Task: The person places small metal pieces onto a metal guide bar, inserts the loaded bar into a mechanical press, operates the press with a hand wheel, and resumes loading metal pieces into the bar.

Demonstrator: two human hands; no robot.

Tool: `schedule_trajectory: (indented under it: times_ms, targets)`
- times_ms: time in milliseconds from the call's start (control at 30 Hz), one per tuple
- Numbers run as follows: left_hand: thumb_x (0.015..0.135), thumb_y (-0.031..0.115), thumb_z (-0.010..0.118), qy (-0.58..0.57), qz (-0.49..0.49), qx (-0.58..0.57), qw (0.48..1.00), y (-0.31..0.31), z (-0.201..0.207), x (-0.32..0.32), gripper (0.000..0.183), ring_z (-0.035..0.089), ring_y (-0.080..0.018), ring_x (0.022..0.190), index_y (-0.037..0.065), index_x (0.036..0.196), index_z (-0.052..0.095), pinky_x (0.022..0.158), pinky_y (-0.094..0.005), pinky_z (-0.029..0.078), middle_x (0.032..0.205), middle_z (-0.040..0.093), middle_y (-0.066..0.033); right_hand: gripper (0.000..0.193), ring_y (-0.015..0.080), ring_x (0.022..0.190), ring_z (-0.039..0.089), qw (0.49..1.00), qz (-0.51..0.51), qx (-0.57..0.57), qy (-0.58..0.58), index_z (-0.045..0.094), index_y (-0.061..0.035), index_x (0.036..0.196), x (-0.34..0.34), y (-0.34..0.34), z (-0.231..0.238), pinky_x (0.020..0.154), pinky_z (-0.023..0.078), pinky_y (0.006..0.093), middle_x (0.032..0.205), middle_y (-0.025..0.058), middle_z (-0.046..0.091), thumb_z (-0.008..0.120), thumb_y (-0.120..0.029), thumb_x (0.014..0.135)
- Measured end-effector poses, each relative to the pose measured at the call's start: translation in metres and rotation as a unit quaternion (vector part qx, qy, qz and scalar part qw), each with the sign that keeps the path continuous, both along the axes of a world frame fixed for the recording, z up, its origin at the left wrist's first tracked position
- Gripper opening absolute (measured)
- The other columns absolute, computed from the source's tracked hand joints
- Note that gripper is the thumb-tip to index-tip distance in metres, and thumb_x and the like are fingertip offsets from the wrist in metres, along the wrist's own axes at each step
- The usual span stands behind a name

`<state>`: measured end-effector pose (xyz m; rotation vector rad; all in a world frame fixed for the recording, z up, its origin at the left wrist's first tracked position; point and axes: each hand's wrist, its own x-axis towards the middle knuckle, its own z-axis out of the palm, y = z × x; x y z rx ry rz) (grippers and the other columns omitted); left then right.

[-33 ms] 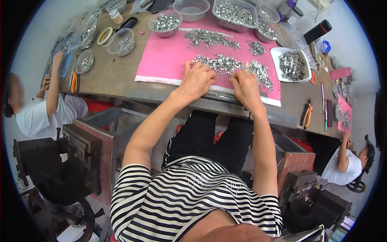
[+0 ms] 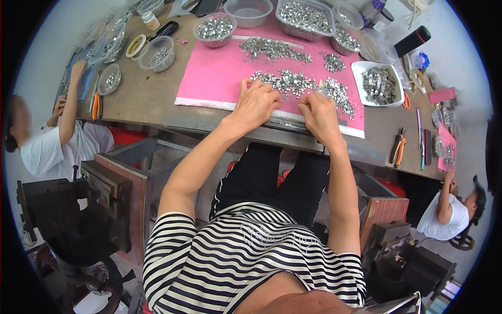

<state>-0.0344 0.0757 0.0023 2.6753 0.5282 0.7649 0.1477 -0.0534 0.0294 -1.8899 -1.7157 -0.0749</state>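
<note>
**Silver metal pieces (image 2: 289, 82) heaped on a pink mat (image 2: 209, 78)**

The heap lies near the front edge of the mat, spreading rightward into a looser patch. The left hand (image 2: 256, 104) is at its left end, index finger stretched toward the pieces, the other fingers curled. The right hand (image 2: 320, 112) is at the near side, fingers bent and bunched. Whether either grip is closed on a piece, I cannot tell.

Farther back on the mat are a long pile (image 2: 272, 49) and a small round pile (image 2: 333, 62) of similar bits. To the right, a white tray (image 2: 357, 70) holds more; clear tubs of pieces stand behind and to the left on the counter (image 2: 136, 94). Orange-handled pliers (image 2: 398, 146) lie toward the right.

Readable writing is scarce: a small white bottle (image 2: 150, 21) has a label too small to read, and the striped shirt (image 2: 219, 261) bears a pale outlined chest design, unclear as lettering. White-shirted co-workers sit at far left and far right.
</note>
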Motion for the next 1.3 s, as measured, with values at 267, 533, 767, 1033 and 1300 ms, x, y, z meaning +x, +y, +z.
schedule_trajectory:
  times_ms: [267,533,767,1033,1300]
  targets:
    - [0.087,0.016,0.071,-0.002,-0.035,0.030,0.999,0.000,0.003,0.004,0.006,0.058,-0.0231,0.095,0.012,0.091,0.070,0.098,-0.0469,0.033,0.086,0.063,-0.0022,0.009,0.0314,0.075,0.065,0.994,0.019,-0.051,0.099,0.069,0.0024,0.088,0.013,-0.012,-0.004,0.067,0.052,0.0394,0.082,0.0146,0.066,0.073,-0.001,0.081]
    - [0.091,0.006,0.063,-0.106,-0.070,-0.210,0.969,-0.045,0.013,-0.005,0.006,0.057,-0.0302,0.086,0.006,0.094,0.059,0.081,-0.0429,0.042,0.087,0.063,-0.0087,0.009,0.0284,0.081,0.066,0.981,0.021,-0.018,0.190,0.064,0.0035,0.095,-0.014,-0.036,0.007,0.072,0.051,0.0371,0.088,0.0138,0.066,0.069,-0.001,0.088]
    - [0.087,-0.001,0.064,-0.167,-0.075,-0.191,0.964,-0.059,-0.002,0.002,0.010,0.055,-0.0338,0.085,0.001,0.094,0.057,0.078,-0.0429,0.044,0.089,0.058,-0.0132,0.008,0.0306,0.082,0.063,0.982,0.050,0.040,0.178,0.061,0.0034,0.093,-0.029,-0.043,-0.007,0.074,0.049,0.0374,0.091,0.0141,0.064,0.067,0.004,0.088]
    - [0.087,0.000,0.065,-0.168,-0.068,-0.146,0.973,-0.062,-0.005,0.003,0.011,0.055,-0.0337,0.087,0.001,0.095,0.058,0.079,-0.0434,0.044,0.091,0.058,-0.0127,0.010,0.0318,0.082,0.061,0.987,0.034,0.083,0.137,0.060,0.0025,0.092,-0.035,-0.041,-0.013,0.074,0.048,0.0387,0.091,0.0141,0.064,0.069,0.005,0.086]
    - [0.086,0.003,0.068,-0.127,-0.028,-0.027,0.991,-0.068,0.003,0.002,0.012,0.055,-0.0321,0.088,0.002,0.094,0.060,0.081,-0.0423,0.046,0.091,0.057,-0.0116,0.013,0.0326,0.084,0.062,0.985,0.019,0.098,0.138,0.062,-0.0007,0.091,-0.037,-0.043,-0.016,0.075,0.048,0.0417,0.090,0.0117,0.064,0.072,0.003,0.084]
